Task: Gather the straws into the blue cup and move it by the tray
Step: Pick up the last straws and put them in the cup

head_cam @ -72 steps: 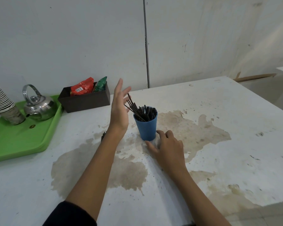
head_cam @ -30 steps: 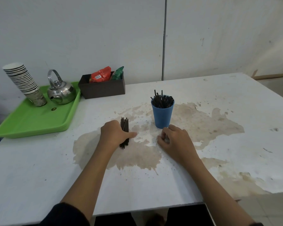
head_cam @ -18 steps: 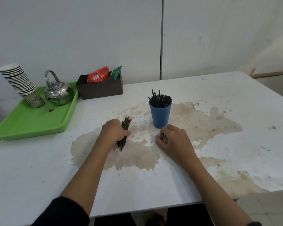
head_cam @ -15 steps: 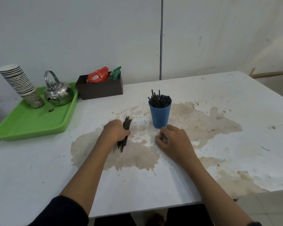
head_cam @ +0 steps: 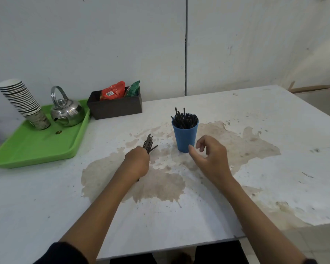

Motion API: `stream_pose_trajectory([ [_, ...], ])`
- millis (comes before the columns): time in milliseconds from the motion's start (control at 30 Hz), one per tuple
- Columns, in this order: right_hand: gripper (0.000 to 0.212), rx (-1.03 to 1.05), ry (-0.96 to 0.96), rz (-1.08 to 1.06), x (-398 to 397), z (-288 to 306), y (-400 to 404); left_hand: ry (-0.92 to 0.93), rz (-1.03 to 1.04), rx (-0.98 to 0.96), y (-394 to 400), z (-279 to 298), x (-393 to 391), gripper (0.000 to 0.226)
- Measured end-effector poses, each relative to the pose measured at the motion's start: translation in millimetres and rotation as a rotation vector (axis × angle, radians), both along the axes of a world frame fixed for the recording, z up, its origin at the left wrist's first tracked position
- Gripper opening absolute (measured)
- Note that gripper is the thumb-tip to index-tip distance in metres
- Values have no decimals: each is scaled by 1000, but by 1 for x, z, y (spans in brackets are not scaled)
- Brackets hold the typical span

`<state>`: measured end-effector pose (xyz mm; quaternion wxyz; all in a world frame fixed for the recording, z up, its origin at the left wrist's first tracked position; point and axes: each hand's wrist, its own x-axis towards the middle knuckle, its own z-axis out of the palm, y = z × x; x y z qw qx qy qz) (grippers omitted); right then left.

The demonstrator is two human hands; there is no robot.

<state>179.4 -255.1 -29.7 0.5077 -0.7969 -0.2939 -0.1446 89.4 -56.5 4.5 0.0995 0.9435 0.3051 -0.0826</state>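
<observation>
Fingers of your left hand (head_cam: 136, 162) wrap a bundle of dark straws (head_cam: 149, 143); tips fan out past the knuckles, pointing away from you, and a short end shows below the wrist. Bundle sits low, at or just above the stained table (head_cam: 255, 115); contact w/ the surface can't be told. Your right hand (head_cam: 211, 157) is loosely spread and holds nothing, thumb and index curled toward each other. Just beyond its fingertips, a little to their left: blue cup (head_cam: 184, 135), upright, packed w/ more dark straws (head_cam: 184, 120); thumb tip looks very near the cup base, touch not certain. Well off to the left of your left hand, at the table's far edge: green tray (head_cam: 32, 149) w/ a metal kettle (head_cam: 66, 110) and a paper cup stack (head_cam: 24, 103). Beside the tray, a dark box (head_cam: 115, 106) of packets.
</observation>
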Motion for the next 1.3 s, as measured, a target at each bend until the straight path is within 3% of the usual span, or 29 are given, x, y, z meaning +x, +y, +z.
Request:
stream_pose_trajectory([
  [200,18,148,-74,-69,9,46,8,-42,17,-319,14,12,-1,27],
  [267,22,103,-122,-33,16,64,11,-196,94,-544,20,14,2,24],
  [367,35,-121,-244,81,23,88,16,-447,203,-830,18,18,6,25],
  [500,46,-530,-373,244,29,94,28,-632,148,-954,9,29,12,17],
  [600,48,-686,-420,261,36,82,30,-725,136,-1023,2,32,16,14],
  [733,48,-714,-426,252,39,74,26,-827,166,-1125,-1,35,19,23],
  [967,44,-639,-355,272,40,68,25,-814,187,-1221,-3,40,20,28],
  [1300,47,-715,-552,273,44,66,31,-917,218,-1499,-1,45,22,20],
])
